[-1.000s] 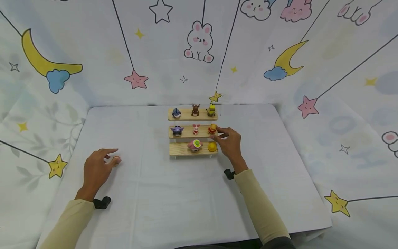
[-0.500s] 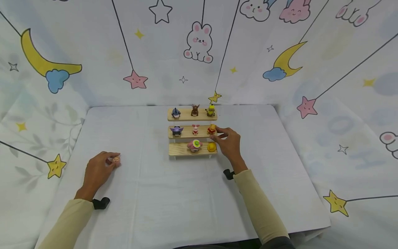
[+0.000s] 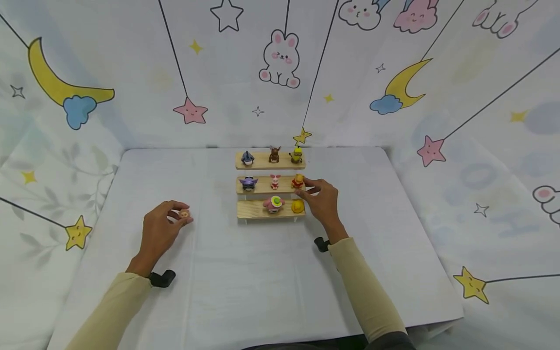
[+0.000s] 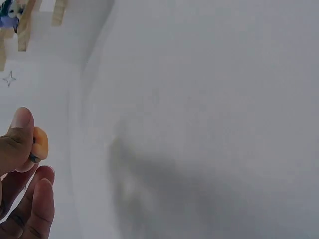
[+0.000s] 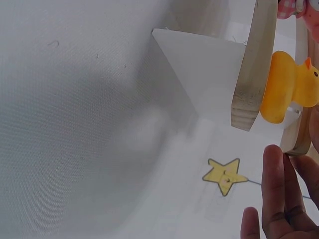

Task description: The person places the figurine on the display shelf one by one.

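My left hand (image 3: 163, 228), left of the display shelf, pinches a small peach-coloured figurine (image 3: 184, 213) between thumb and fingers, above the white table. In the left wrist view only the figurine's rounded orange side shows past the thumb. At the right end of the three-tier wooden display shelf (image 3: 249, 210), my right hand (image 3: 323, 200) grips the end of the middle tier between thumb and fingers. Beside those fingers sits a bear figurine in red (image 3: 298, 182). Just below, a yellow duck figurine (image 5: 279, 87) rests on the bottom tier, next to a pink figurine with a green-and-white top (image 3: 274, 204).
A purple figurine (image 3: 248, 183) and a pink-eared figurine (image 3: 274, 182) share the middle tier. Blue (image 3: 247, 158), brown (image 3: 274, 154) and yellow-green (image 3: 296, 155) figurines stand on the top one. The bottom tier's left end is bare wood. A printed cloth hangs behind the table (image 3: 245, 282).
My left hand has closed its fingers on the small figurine, lifted it and carried it right, toward the shelf. The right hand stays at the shelf's end.
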Demonstrator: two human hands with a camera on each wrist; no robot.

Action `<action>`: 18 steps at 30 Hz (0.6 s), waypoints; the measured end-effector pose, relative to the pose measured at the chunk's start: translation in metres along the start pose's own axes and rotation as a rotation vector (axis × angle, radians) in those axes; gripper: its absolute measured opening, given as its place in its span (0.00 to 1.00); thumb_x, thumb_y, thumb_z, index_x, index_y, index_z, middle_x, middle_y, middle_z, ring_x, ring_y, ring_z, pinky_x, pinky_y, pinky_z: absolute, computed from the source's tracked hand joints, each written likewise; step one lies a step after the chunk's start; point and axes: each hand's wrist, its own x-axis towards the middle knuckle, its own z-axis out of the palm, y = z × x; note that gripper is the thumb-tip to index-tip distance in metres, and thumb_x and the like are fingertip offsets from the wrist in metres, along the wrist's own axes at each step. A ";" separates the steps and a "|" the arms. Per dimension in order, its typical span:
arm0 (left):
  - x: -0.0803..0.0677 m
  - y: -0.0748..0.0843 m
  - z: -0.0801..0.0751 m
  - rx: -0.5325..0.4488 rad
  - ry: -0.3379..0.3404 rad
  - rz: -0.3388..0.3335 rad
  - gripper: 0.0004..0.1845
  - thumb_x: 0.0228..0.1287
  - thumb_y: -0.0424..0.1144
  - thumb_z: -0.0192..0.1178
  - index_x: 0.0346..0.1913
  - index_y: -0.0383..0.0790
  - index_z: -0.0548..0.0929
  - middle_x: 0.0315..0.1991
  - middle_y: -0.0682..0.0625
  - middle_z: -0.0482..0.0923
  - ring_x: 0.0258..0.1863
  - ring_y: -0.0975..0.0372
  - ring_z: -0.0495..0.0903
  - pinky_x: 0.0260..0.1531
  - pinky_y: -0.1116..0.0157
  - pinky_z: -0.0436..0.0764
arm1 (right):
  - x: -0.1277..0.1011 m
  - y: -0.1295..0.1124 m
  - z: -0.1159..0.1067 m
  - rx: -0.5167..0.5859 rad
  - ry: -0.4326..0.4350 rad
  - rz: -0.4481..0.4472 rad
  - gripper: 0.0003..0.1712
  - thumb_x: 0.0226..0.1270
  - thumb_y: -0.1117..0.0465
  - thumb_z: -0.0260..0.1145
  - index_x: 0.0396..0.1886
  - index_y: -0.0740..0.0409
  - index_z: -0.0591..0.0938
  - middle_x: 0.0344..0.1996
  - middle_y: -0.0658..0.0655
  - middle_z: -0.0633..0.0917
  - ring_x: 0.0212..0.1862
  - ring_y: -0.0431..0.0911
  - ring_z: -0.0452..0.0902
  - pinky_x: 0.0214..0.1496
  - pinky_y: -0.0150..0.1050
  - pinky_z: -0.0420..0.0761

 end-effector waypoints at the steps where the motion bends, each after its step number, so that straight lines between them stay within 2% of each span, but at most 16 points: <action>1: 0.002 0.005 0.003 -0.012 0.006 0.014 0.21 0.51 0.29 0.83 0.49 0.36 0.89 0.44 0.42 0.89 0.37 0.50 0.89 0.34 0.84 0.74 | 0.000 0.000 0.000 -0.002 -0.001 0.004 0.31 0.63 0.49 0.81 0.64 0.52 0.87 0.51 0.58 0.91 0.48 0.54 0.89 0.50 0.50 0.89; 10: 0.022 0.050 0.030 -0.126 0.012 0.079 0.22 0.50 0.34 0.85 0.50 0.40 0.92 0.41 0.47 0.87 0.34 0.56 0.87 0.33 0.75 0.81 | -0.001 -0.003 0.001 0.012 0.006 0.007 0.30 0.63 0.50 0.81 0.64 0.53 0.88 0.51 0.58 0.91 0.47 0.54 0.88 0.50 0.50 0.89; 18: 0.027 0.079 0.058 -0.201 0.019 0.113 0.23 0.52 0.34 0.84 0.53 0.42 0.92 0.43 0.47 0.87 0.37 0.57 0.88 0.31 0.65 0.85 | -0.003 -0.004 0.000 0.009 0.009 0.003 0.30 0.63 0.51 0.81 0.64 0.53 0.88 0.51 0.59 0.91 0.47 0.54 0.89 0.50 0.50 0.89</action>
